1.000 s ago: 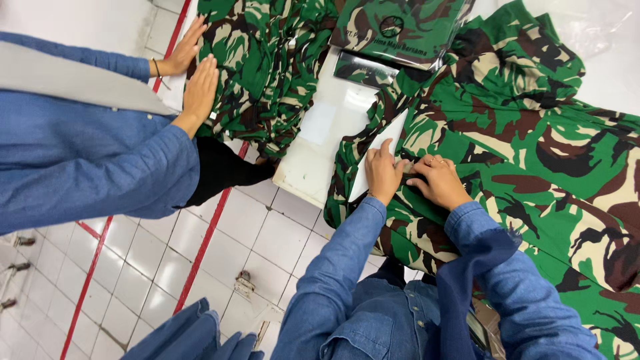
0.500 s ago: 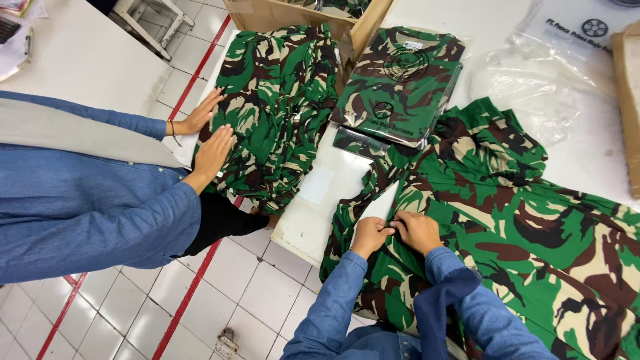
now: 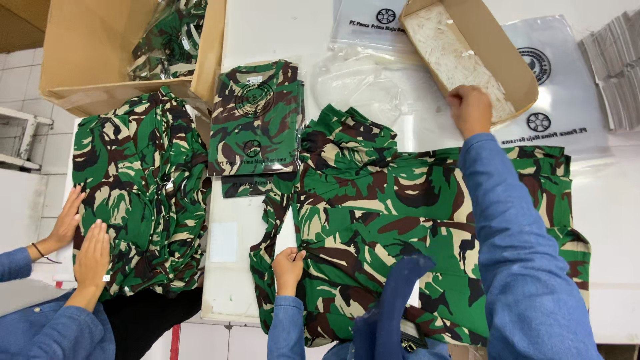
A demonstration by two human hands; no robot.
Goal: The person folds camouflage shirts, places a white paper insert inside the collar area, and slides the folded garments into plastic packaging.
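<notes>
Reaching now from the shirt [image 3: 427, 220] into the box [image 3: 513, 77], my right hand [image 3: 470, 110] is curled, hold unclear, while I'm pinching its hem with my left hand [image 3: 288, 263], folding unfinished.

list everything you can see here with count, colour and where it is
camouflage shirt: one, green, brown and cream, spread flat on the table in front
camouflage pile: one, same pattern, at left
bagged folded shirts: a small stack, camouflage in clear plastic, centre
large cardboard box: one, brown, top left, bagged camouflage inside
small cardboard box: one, brown, top right, white bits inside
empty plastic bags: several, clear, top right
table: one, white
co-worker's hands: two, flat on the left pile
left hand: on the shirt's edge
right hand: at the small box
</notes>
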